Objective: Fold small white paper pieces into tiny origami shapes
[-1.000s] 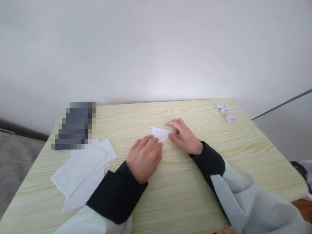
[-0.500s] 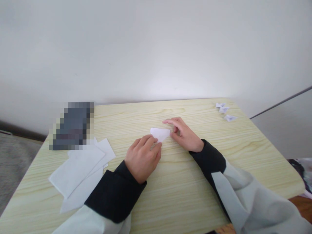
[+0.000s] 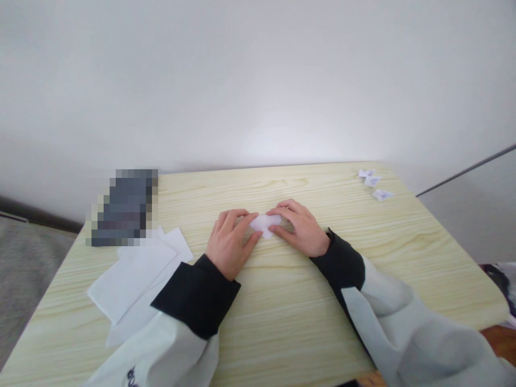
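Observation:
A small folded piece of white paper [image 3: 265, 224] lies on the pale wooden table [image 3: 282, 301] near its middle. My left hand [image 3: 229, 242] rests on the table with its fingers stretched out, fingertips pressing the paper's left edge. My right hand [image 3: 299, 227] comes in from the right, its fingers and thumb pinched on the paper's right side. Most of the paper is hidden under the fingers of both hands. Both sleeves are black at the cuff and light grey further up.
A loose pile of white paper sheets [image 3: 135, 274] lies at the left of the table, beside a blurred dark object [image 3: 124, 207]. Three small folded paper pieces [image 3: 373, 183] sit at the far right corner. A white wall stands behind the table.
My left hand has slid forward and flattened its fingers onto the paper. My right hand has moved left and closed over the paper, which now shows much less.

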`<state>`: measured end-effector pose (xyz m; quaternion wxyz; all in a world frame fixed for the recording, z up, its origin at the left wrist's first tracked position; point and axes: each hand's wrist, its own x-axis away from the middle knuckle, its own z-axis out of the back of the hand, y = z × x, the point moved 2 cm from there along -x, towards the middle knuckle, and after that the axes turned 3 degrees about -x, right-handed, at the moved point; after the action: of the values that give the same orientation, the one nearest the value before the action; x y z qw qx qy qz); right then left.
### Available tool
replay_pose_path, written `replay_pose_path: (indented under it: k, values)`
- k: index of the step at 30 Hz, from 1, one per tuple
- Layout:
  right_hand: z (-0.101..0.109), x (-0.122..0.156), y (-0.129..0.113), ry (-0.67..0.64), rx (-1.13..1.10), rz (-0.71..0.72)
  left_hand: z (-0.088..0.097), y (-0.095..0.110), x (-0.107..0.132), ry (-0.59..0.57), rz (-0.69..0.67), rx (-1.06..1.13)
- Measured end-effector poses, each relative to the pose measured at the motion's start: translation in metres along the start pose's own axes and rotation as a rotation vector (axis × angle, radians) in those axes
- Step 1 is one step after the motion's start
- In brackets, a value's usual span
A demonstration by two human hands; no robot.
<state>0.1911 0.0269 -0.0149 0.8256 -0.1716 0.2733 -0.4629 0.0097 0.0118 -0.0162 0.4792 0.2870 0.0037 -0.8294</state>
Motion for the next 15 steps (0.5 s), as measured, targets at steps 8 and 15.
replay_pose_path:
  k: [8,15]
  values:
    - [0.0001,0.0006,-0.0016,0.055,-0.039,0.061,0.0010,0.0026,-0.0005,-0.027,0.006,-0.070]
    - [-0.0008,0.0010,-0.0010,0.067,-0.049,0.095,0.0035,0.0053,-0.0024,-0.034,-0.029,-0.096]
